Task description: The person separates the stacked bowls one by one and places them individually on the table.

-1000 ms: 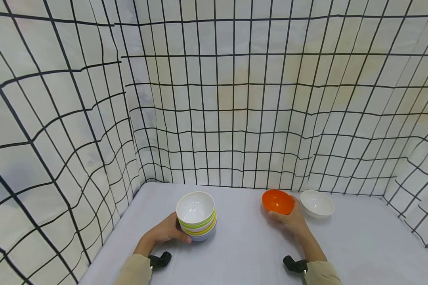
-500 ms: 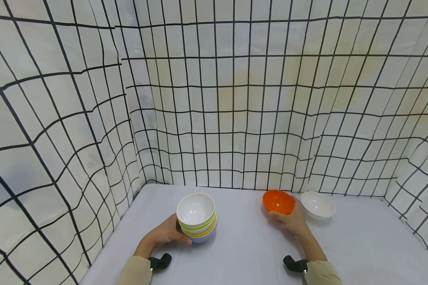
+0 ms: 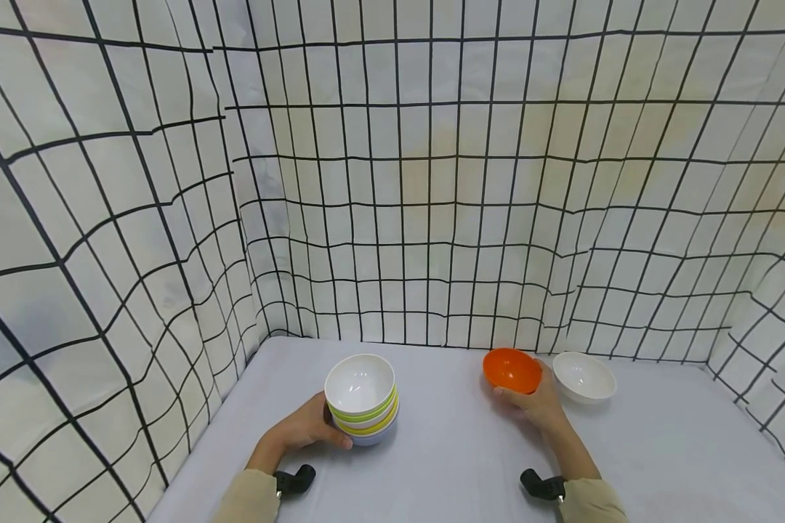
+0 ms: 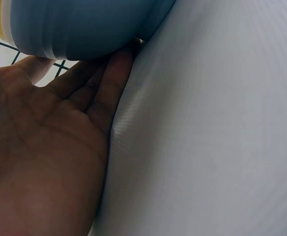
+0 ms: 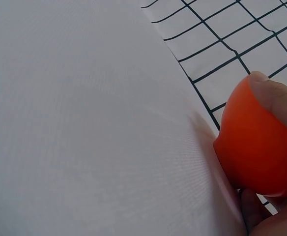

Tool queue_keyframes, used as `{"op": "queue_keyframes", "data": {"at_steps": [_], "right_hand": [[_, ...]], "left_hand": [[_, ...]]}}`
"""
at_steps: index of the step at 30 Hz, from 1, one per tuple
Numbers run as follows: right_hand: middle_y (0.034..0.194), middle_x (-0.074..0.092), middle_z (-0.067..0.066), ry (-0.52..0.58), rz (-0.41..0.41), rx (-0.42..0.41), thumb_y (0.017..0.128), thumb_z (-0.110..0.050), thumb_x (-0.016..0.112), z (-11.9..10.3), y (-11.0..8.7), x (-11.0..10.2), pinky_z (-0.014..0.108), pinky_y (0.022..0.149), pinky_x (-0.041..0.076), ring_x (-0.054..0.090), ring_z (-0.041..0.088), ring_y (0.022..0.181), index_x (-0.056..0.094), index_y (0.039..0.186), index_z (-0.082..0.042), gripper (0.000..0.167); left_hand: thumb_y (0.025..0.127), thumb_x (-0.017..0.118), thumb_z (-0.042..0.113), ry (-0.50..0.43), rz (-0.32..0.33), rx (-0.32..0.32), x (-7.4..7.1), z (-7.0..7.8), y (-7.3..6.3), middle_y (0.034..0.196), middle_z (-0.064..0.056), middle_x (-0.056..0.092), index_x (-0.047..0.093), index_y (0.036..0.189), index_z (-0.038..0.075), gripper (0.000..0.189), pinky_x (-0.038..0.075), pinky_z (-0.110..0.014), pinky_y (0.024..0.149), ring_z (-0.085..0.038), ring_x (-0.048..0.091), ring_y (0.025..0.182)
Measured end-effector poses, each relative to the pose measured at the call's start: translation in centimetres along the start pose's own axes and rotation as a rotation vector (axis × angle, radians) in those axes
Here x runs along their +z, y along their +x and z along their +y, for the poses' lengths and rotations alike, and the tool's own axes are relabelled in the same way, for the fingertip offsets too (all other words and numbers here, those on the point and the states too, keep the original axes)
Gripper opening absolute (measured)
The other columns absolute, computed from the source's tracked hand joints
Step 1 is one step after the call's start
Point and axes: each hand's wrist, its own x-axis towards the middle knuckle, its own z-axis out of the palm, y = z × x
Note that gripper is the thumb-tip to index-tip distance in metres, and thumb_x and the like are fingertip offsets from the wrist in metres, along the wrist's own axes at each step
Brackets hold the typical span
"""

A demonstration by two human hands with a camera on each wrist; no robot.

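Observation:
At the left of the table stands a stack of bowls (image 3: 360,396), a white-lined one on top, green and yellow rims below and a pale blue bowl (image 4: 84,29) at the bottom. My left hand (image 3: 310,423) holds the stack low on its left side, thumb across the front; its fingers reach round the blue bowl in the left wrist view. Farther right, my right hand (image 3: 538,399) grips an orange bowl (image 3: 510,369). Its thumb lies along the bowl's side in the right wrist view, while other fingers tuck near its base (image 5: 261,147).
A white bowl (image 3: 584,378) stands just right of my right hand. The table has a white cloth (image 3: 445,450). White walls with a black grid (image 3: 425,218) rise behind the table and along both sides.

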Motion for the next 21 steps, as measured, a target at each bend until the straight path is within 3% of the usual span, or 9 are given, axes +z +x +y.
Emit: {"op": "queue_keyframes", "data": {"at_steps": [21], "right_hand": [[0.16, 0.026, 0.023, 0.003, 0.007, 0.002, 0.081, -0.033, 0.087, -0.12, -0.22, -0.05, 0.063, 0.116, 0.04, 0.032, 0.044, 0.141, 0.006, 0.162, -0.008, 0.117]], "left_hand": [[0.07, 0.093, 0.01, -0.003, -0.006, 0.005, 0.01, 0.15, -0.1, 0.149, -0.004, 0.054, 0.034, 0.155, 0.018, 0.104, 0.022, -0.058, 0.124, -0.025, 0.047, 0.14]]}}
